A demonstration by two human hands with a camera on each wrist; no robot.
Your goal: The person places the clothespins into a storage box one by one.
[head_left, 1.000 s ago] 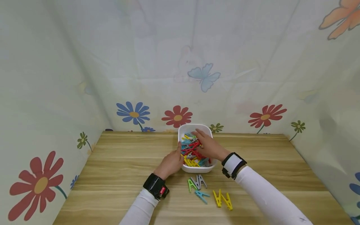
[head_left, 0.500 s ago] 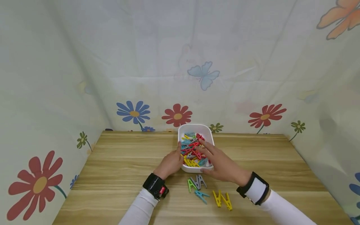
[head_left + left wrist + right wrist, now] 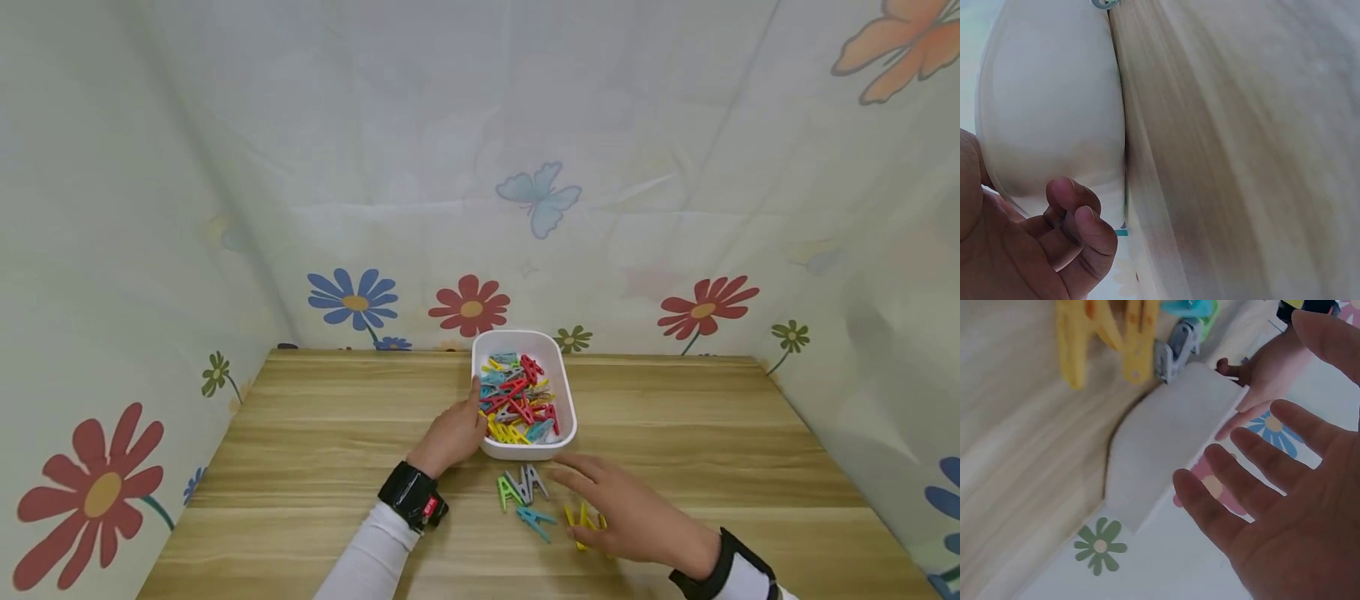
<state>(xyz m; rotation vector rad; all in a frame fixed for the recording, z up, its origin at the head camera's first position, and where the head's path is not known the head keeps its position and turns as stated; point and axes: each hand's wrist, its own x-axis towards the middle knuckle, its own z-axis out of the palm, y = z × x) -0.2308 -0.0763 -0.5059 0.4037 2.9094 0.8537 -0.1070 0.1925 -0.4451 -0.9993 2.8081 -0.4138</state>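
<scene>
A white tub point(image 3: 567, 407) full of coloured clothes pegs point(image 3: 519, 398) stands at the middle back of the wooden table point(image 3: 315, 433). My left hand point(image 3: 454, 433) grips the tub's left side, thumb at the rim. In the left wrist view its fingers point(image 3: 1079, 228) curl against the tub wall point(image 3: 1054, 106). My right hand point(image 3: 617, 505) hovers in front of the tub with fingers spread and nothing in it, partly covering two yellow pegs point(image 3: 582, 523). The right wrist view shows those yellow pegs point(image 3: 1107, 331) below the spread fingers point(image 3: 1254, 487).
More loose pegs lie in front of the tub: a green one point(image 3: 508, 493), a grey pair point(image 3: 530, 482) and a blue one point(image 3: 538, 522). Flower-printed cloth point(image 3: 472, 306) walls the table on three sides.
My right hand has come out of the tub and moved back toward me, down over the yellow pegs on the table. My left hand has stayed on the tub.
</scene>
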